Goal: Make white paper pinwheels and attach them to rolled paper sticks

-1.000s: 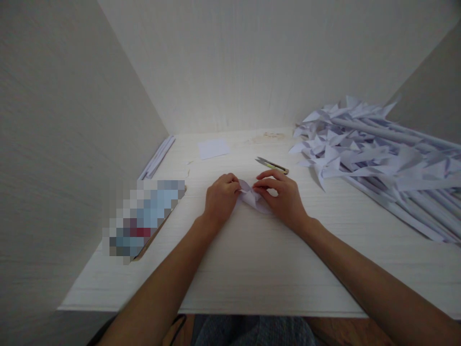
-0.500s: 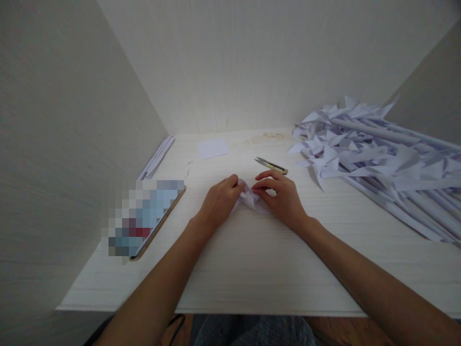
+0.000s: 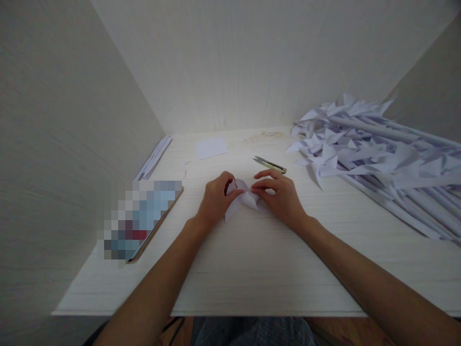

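Observation:
A white paper pinwheel, its blades folded toward the middle, is between my hands over the table's centre. My left hand is curled at its left side, with the thumb reaching onto the folded paper near the middle. From the right, my right hand pinches the paper close to its centre with thumb and fingertips. Just beyond the right hand lies a pair of small thread snips, blades pointing left. Part of the pinwheel's right side is hidden by my right fingers.
Many white paper pinwheels with rolled paper sticks are heaped at the right. A flat white paper lies at the back, rolled paper sticks along the left wall. A phone with a blurred screen rests at the left. Walls enclose the table.
My left thumb and fingers have shifted their hold and spread around the left side, showing more of the folded blades. My right hand stays at the paper's centre.

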`<state>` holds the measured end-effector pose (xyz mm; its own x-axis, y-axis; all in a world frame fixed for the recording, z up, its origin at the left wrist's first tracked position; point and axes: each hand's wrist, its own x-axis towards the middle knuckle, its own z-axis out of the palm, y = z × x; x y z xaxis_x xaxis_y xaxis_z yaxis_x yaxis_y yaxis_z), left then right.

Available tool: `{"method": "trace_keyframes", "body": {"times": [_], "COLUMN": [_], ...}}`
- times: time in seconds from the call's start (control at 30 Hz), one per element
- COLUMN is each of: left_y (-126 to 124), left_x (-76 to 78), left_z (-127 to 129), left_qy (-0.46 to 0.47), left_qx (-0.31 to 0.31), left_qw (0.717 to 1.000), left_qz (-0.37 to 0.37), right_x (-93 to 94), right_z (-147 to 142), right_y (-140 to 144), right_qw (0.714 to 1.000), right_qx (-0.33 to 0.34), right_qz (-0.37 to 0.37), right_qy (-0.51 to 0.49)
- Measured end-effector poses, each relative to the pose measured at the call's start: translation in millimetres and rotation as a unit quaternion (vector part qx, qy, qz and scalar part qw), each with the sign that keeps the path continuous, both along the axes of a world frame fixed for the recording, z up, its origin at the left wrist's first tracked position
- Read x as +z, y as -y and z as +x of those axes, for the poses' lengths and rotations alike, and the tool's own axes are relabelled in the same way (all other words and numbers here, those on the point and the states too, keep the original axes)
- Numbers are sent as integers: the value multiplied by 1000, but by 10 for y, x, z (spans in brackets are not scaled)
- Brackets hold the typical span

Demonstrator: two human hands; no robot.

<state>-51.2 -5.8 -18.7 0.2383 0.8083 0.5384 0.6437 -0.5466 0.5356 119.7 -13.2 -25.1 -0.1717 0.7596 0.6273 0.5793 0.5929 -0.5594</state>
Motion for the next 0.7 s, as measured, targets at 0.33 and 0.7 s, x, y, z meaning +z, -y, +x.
{"method": "trace_keyframes", "body": {"times": [0.33, 0.7], "left_y": [-11, -9], "left_x": [14, 13], "left_z": [2, -70], "left_qy": [118, -94], "left_qx": [42, 29], "left_qw": [989, 990], "left_qz": [-75, 97], "right_x": [26, 35], "right_z": [-9, -14], "right_y": [16, -15], "right_qw": [997, 992], "right_qx": [-14, -21], "right_qz": [-65, -122], "right_qy": [-29, -27]}}
